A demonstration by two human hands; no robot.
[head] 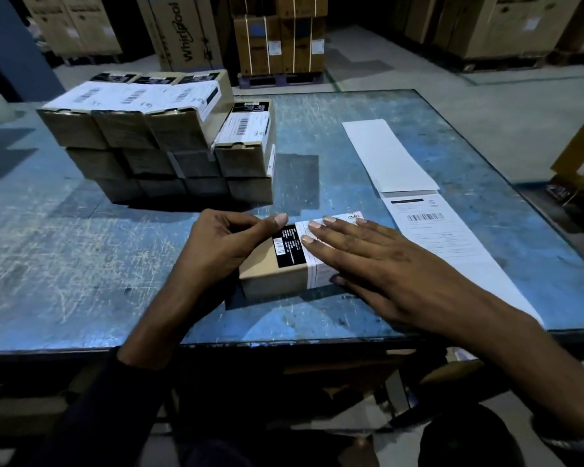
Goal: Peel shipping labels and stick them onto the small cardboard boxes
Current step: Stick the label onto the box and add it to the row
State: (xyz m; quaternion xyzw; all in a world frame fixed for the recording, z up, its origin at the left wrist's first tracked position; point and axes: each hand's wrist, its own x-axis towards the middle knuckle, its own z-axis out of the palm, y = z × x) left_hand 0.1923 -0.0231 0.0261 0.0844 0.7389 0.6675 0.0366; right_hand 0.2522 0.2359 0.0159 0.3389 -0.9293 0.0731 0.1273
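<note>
A small cardboard box (270, 281) lies on the blue table (81, 264) near its front edge. On its top is a black sticker (285, 246), with a white shipping label (317, 278) wrapped over its right part. My left hand (216, 244) grips the box's left end, fingers curled over the far edge. My right hand (368, 261) lies flat with straight fingers pressing the label onto the top, thumb on the front face. A strip of labels (435, 230) lies to the right, its upper part bare backing paper (388, 156).
A stack of labelled small boxes (155, 136) stands at the back left of the table. Large cartons (280, 42) on pallets stand on the floor behind. The table's right edge (506, 183) runs just past the label strip.
</note>
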